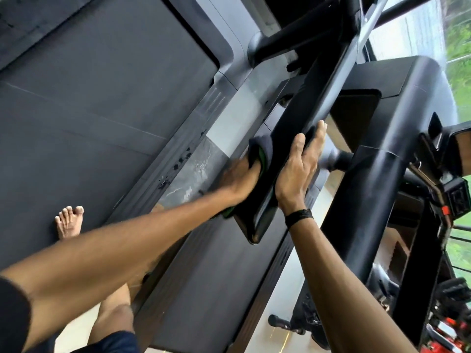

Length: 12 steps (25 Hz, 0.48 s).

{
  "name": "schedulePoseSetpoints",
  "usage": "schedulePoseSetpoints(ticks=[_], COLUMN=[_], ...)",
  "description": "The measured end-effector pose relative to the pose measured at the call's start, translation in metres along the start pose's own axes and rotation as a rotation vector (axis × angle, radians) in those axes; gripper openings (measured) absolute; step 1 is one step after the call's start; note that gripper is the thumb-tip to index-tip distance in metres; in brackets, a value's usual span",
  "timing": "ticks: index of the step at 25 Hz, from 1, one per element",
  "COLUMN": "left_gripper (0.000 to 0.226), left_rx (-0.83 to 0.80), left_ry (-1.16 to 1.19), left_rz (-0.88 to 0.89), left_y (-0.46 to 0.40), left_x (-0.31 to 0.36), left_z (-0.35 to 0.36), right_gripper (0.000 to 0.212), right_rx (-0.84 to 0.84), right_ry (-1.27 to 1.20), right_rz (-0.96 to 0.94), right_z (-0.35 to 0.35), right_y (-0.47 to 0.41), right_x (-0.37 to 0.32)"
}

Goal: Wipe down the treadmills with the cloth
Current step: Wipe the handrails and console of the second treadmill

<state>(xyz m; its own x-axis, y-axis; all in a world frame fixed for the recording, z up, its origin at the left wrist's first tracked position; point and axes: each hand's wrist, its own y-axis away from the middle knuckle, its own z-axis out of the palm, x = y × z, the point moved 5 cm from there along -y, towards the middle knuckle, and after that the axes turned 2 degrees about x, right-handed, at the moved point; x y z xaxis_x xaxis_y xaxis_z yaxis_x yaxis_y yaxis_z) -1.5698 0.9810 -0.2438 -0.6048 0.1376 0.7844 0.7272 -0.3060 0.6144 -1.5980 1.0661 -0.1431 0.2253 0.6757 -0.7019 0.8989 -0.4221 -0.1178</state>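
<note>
A black treadmill handrail (303, 103) runs diagonally through the middle of the tilted view. My left hand (238, 180) holds a dark cloth with a green edge (258, 152) against the rail's left side; the cloth covers my fingertips. My right hand (297, 171) lies flat on the rail's right side, fingers straight and pointing up along it, with a black band on the wrist. Below the rail are the grey side step (204, 118) and a dark running belt (89, 103).
My bare foot (68, 222) stands on the left belt. A second belt (216, 281) lies under my arms. The black console and upright (397, 123) rise at right, with a window and greenery behind. Pale wet floor shows between the machines.
</note>
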Motion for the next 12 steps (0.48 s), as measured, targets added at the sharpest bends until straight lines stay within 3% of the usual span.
schedulePoseSetpoints(ticks=[2, 5, 8, 12], left_gripper=[0.041, 0.047, 0.054, 0.064], left_rx=[-0.013, 0.077, 0.03, 0.027], left_ry=[0.01, 0.196, 0.228, 0.216], left_rz=[0.058, 0.364, 0.586, 0.504], left_y=[0.039, 0.074, 0.042, -0.033], left_x=[-0.015, -0.004, 0.02, 0.049], left_z=[0.002, 0.006, 0.004, 0.011], right_gripper=[0.059, 0.059, 0.064, 0.059], right_rx=[-0.001, 0.023, 0.04, 0.046], right_ry=[-0.034, -0.065, -0.165, -0.168], right_rz=[0.017, 0.005, 0.004, 0.016], right_z=[0.001, -0.002, -0.003, -0.001], right_y=[-0.001, -0.003, -0.004, -0.002], right_x=[0.001, 0.005, 0.012, 0.012])
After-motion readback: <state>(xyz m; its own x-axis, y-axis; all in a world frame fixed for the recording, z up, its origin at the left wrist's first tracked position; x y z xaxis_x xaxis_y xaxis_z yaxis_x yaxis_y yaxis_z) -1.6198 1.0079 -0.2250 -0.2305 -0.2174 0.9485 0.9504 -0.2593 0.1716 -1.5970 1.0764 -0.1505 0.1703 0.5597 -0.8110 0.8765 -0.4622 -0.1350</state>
